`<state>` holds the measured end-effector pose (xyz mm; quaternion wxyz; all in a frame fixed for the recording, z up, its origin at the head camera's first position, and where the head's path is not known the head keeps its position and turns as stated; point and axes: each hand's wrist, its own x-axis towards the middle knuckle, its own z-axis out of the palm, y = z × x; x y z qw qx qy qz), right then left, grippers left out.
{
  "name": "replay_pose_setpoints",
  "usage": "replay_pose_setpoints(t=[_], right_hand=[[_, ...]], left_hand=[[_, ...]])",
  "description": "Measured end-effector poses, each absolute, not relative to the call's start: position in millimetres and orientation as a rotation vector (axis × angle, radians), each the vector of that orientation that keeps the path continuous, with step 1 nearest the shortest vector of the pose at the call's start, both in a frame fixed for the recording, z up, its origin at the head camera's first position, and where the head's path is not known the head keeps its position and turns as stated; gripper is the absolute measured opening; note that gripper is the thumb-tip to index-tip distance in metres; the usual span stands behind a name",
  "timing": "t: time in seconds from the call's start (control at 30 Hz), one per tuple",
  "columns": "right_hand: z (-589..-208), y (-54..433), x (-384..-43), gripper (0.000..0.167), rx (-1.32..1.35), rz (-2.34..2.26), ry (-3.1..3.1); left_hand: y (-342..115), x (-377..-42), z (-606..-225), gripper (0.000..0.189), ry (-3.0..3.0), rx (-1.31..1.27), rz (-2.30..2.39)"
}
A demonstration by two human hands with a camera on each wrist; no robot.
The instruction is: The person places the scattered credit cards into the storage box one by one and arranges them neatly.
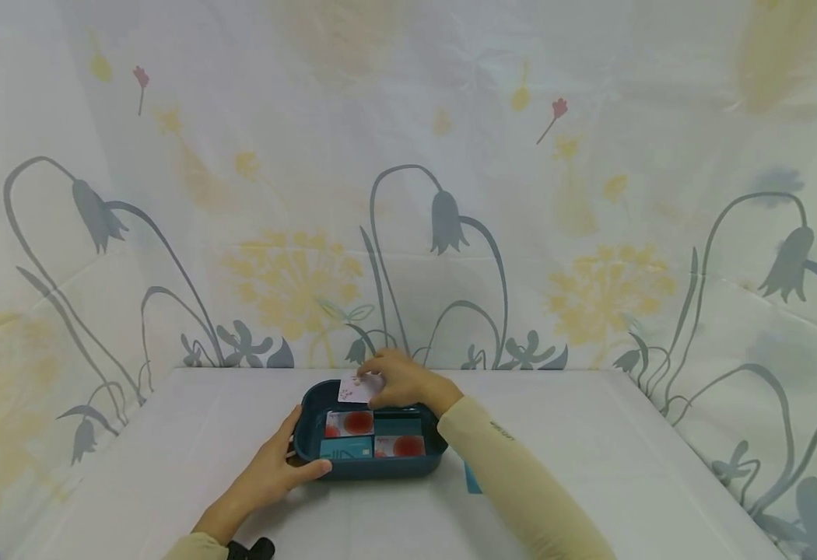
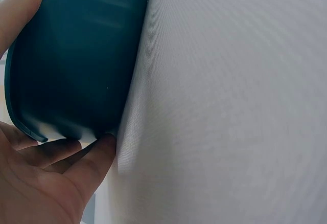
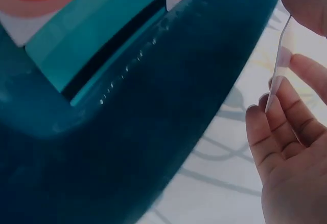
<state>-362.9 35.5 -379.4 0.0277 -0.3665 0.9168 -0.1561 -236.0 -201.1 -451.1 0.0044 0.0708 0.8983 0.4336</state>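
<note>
A dark teal tray with rounded corners (image 1: 383, 469) rests on the white table. My left hand (image 1: 274, 464) holds its left end, fingers against the end wall and thumb along the near side. In the left wrist view, the fingertips (image 2: 104, 144) reach the tray's lower edge. Over the far rim, my right hand (image 1: 401, 381) pinches a thin white card with small pinkish flowers (image 1: 352, 388) between thumb and fingers. Inside the tray lie two white cards with red discs, one further back (image 1: 349, 423) and one nearer (image 1: 399, 446), beside teal cards (image 1: 345, 448).
A blue card (image 1: 472, 478) lies on the table right of the tray, partly hidden by the right sleeve (image 1: 520, 482). A black object (image 1: 260, 549) shows at the left wrist. Behind the table's far edge hangs a flower-printed cloth (image 1: 408, 272).
</note>
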Motion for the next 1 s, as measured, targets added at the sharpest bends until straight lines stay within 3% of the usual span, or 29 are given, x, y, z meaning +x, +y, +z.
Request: replay_pose_setpoints(t=[1.0], right_hand=[[-398.9,15.7,-362.1,0.045,-1.268,-0.194,2.800]], left_hand=[[-202.5,-235.2,-451.9,0.107,2.815,0.233,1.355]])
